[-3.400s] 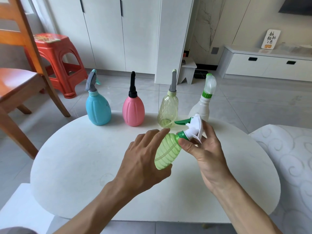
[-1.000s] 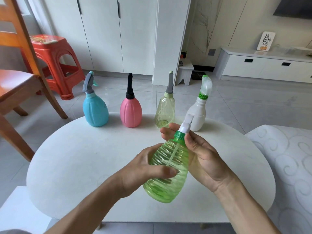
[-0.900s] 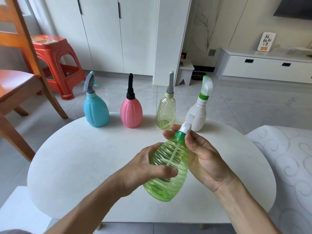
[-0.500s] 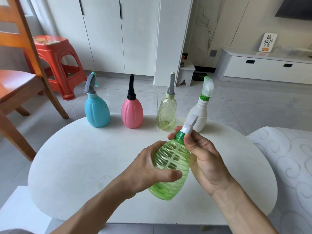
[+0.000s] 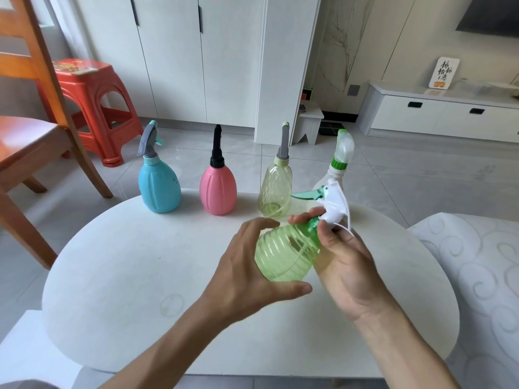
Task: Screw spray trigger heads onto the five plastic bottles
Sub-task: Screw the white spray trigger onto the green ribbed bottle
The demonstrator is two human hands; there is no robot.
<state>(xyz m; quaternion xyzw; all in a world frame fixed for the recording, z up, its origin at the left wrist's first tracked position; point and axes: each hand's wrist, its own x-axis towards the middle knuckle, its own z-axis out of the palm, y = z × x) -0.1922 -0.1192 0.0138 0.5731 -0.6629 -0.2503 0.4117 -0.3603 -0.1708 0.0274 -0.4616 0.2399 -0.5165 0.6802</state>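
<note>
— White table, four capped bottles in the far row. Where's the fifth?

— Green bottle, above the table, neck tilted far-right. Left hand wraps its body; right hand pinches the collar under the trigger head.

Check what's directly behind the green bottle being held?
Behind the green bottle, the white bottle stands at the table's far edge; its green collar and cap show, but its lower body is covered.
</note>
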